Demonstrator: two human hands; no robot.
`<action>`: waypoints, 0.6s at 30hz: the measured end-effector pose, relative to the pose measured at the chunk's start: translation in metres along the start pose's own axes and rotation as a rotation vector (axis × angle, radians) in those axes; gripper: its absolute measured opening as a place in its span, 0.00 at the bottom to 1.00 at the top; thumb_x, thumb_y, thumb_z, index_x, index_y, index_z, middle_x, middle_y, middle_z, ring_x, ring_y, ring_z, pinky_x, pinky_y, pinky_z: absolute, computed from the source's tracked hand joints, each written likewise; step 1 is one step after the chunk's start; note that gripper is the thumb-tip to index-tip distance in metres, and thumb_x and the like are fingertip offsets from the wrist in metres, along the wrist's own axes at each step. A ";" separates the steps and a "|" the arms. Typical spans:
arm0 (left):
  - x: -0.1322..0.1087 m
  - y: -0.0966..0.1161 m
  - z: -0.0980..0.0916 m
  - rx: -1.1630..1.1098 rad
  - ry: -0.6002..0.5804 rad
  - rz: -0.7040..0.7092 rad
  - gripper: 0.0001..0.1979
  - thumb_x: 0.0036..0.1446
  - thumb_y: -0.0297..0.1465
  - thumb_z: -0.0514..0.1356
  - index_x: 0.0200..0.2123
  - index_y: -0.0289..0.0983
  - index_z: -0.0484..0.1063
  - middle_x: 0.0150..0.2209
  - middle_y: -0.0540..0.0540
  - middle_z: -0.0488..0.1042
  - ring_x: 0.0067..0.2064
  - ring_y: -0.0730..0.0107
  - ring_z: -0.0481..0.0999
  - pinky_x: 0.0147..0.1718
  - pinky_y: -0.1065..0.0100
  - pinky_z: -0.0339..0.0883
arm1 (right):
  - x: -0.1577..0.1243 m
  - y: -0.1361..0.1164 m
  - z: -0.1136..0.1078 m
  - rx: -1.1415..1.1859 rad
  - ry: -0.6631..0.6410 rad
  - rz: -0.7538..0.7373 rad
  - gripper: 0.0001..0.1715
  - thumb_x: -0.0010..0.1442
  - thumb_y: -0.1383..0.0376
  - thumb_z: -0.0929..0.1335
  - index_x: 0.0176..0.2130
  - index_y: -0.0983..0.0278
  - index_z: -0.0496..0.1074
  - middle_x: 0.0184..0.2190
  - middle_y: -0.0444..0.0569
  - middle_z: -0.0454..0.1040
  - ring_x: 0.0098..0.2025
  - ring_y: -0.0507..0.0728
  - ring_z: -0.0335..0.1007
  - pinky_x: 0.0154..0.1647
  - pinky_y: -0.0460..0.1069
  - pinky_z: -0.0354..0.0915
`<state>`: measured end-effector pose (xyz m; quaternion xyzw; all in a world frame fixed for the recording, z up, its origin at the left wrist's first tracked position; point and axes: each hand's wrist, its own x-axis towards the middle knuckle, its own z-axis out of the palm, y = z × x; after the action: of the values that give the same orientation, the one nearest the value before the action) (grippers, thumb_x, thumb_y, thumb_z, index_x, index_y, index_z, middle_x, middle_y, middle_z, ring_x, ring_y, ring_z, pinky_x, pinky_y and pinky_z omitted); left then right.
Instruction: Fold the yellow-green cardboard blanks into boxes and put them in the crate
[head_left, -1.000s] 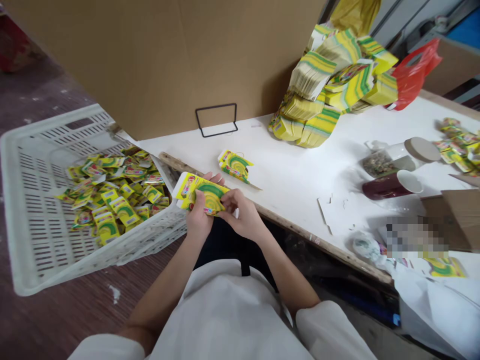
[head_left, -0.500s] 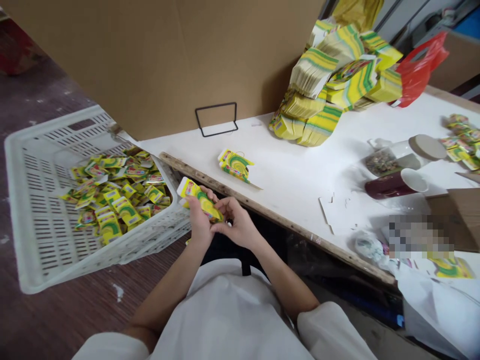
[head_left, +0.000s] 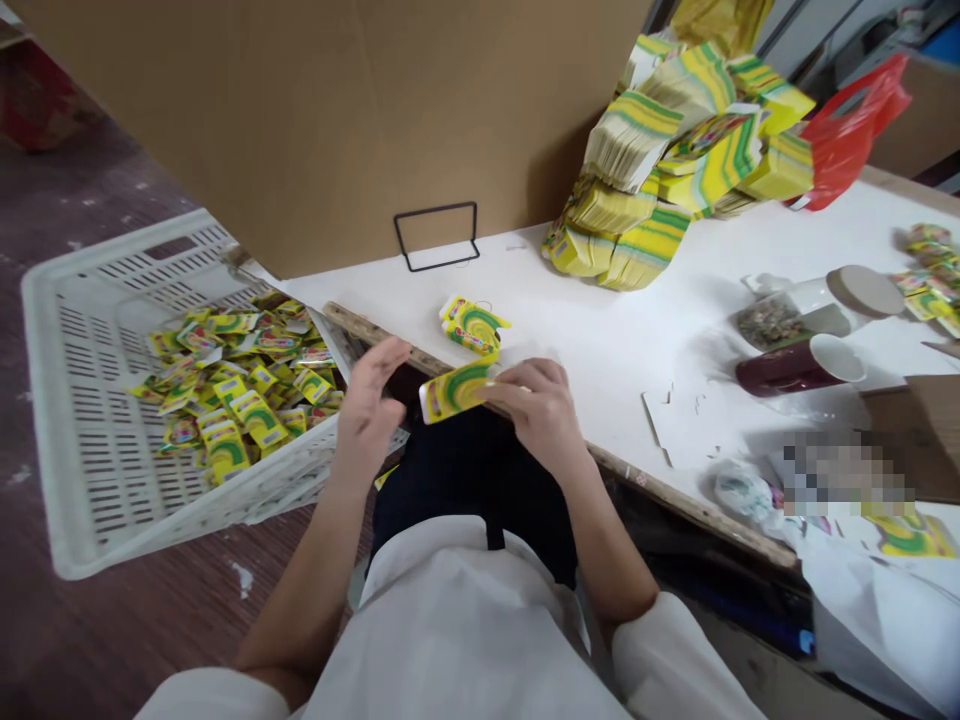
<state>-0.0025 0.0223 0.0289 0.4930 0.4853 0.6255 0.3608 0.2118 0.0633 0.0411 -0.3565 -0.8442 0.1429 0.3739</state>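
A small yellow and green cardboard box (head_left: 454,391) is pinched at its right end by my right hand (head_left: 541,405), over the table's front edge. My left hand (head_left: 369,405) is held up to the left of the box, apart from it, fingers spread and holding nothing. Just beyond, another yellow and green box (head_left: 474,325) lies on the white table. Left of my left hand, a white plastic crate (head_left: 90,420) holds many small yellow boxes (head_left: 255,415) in a loose heap.
A large cardboard carton (head_left: 360,110) stands at the back, with a black wire frame (head_left: 437,268) before it. Bundles of flat yellow cartons (head_left: 637,180) are piled beside a red plastic bag (head_left: 855,135). A dark red mug (head_left: 795,366) and a jar (head_left: 810,310) lie right.
My left hand has let go of the box and moved up and left. My right hand has carried the box to the right and turned it flatter.
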 end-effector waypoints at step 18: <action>-0.023 -0.006 0.030 0.526 -0.431 0.021 0.25 0.48 0.29 0.64 0.49 0.43 0.59 0.49 0.44 0.71 0.50 0.58 0.76 0.47 0.59 0.71 | -0.008 -0.019 0.045 0.972 -0.015 0.589 0.22 0.62 0.62 0.68 0.56 0.60 0.69 0.55 0.51 0.74 0.58 0.61 0.71 0.62 0.57 0.67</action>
<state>0.0321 0.0106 0.0181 0.6952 0.5372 0.3641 0.3091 0.1735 0.0450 0.0162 -0.3628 -0.5488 0.6160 0.4333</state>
